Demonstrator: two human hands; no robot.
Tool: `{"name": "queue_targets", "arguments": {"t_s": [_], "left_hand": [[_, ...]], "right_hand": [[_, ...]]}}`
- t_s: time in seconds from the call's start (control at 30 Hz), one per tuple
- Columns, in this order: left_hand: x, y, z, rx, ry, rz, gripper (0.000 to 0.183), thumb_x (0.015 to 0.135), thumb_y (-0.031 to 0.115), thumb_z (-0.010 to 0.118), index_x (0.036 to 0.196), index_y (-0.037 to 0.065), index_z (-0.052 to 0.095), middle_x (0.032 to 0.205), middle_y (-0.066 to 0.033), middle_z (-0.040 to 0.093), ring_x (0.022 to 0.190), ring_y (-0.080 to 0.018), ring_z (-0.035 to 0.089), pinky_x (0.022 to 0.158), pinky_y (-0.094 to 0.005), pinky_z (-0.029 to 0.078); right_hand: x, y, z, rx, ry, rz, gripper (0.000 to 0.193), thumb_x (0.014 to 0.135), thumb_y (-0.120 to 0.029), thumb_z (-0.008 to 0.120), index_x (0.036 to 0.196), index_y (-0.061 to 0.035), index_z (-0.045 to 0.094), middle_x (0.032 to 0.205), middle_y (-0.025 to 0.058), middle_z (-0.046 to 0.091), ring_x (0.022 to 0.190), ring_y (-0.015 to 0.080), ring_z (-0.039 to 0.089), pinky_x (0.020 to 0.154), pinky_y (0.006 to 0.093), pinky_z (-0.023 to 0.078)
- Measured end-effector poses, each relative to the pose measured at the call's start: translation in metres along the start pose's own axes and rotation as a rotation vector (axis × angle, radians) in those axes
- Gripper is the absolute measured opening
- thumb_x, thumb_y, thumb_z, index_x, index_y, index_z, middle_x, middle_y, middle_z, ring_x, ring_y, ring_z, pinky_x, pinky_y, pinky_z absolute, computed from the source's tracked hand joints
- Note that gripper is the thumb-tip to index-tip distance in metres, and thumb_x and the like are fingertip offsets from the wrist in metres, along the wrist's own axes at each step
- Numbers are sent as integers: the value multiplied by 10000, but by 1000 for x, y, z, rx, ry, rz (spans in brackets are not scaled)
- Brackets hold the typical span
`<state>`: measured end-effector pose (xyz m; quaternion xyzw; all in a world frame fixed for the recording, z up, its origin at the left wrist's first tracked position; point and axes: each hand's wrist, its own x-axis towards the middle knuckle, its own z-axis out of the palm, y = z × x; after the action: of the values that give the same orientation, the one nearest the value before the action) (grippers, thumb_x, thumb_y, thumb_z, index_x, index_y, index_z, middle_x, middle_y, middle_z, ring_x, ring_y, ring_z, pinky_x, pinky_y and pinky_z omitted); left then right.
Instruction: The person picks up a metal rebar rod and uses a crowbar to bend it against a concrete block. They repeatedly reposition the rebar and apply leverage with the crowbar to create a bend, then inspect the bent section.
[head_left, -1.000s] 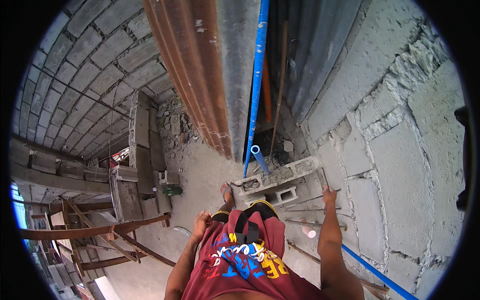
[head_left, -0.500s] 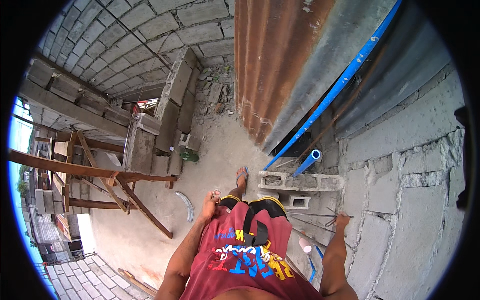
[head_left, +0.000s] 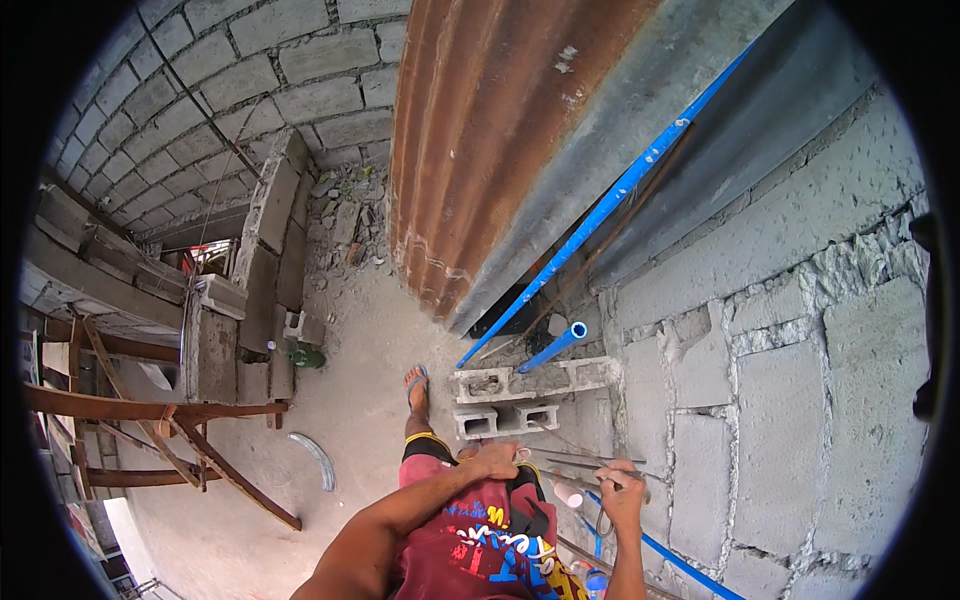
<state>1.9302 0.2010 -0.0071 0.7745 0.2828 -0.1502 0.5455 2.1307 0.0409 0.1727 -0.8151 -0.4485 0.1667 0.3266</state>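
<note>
"While the left hand [head_left: 493,461] is in front of the shirt [head_left: 450,535], are its fingers holding anything?"
"They're bent close together; too little shows for me to tell whether they grip something."
"And the right hand [head_left: 622,482]?"
"Farther right, fingers curled tight around a thin dark thing [head_left: 602,521], too small to identify. Rods [head_left: 572,464] lie near it."
"What's beyond the hands?"
"Two hollow blocks [head_left: 592,373], one past the other, a short blue pipe [head_left: 552,347] slanting up at the farther one."
</note>
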Motion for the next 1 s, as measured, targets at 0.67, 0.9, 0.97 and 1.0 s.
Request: {"name": "queue_targets", "arguments": {"t_s": [0.67,0.9,0.97,1.0], "left_hand": [[-23,103,-102,-80,806,280,266,830,250,677,1008,63,613,981,-180,656,926,-381,631,821,-476,503],[-23,45,-98,-39,1000,262,359,812,158,712,1136,54,598,981,-178,660,958,-395,632,817,-488,516],[-32,43,-98,18,1085,336,374,822,137,707,1170,54,599,992,-177,659,917,-395,642,781,-480,525],[-37,44,-100,28,1077,355,371,833,131,701,1181,54,599,1003,-177,658,887,-393,649,752,-471,534]], "right_hand": [[101,-230,-127,438,-39,-480,303,774,193,516,857,-20,715,892,146,600,562,130,593,452,228,474],[129,-241,-22,328,-183,-672,369,670,156,568,909,-56,753,869,62,641,682,115,605,559,263,457],[130,-243,-18,386,-300,-580,364,652,154,562,882,-47,760,869,81,656,720,153,634,610,272,484],[131,-245,-18,353,-328,-616,364,650,145,572,883,-59,763,867,70,658,709,154,631,612,271,484]]}}
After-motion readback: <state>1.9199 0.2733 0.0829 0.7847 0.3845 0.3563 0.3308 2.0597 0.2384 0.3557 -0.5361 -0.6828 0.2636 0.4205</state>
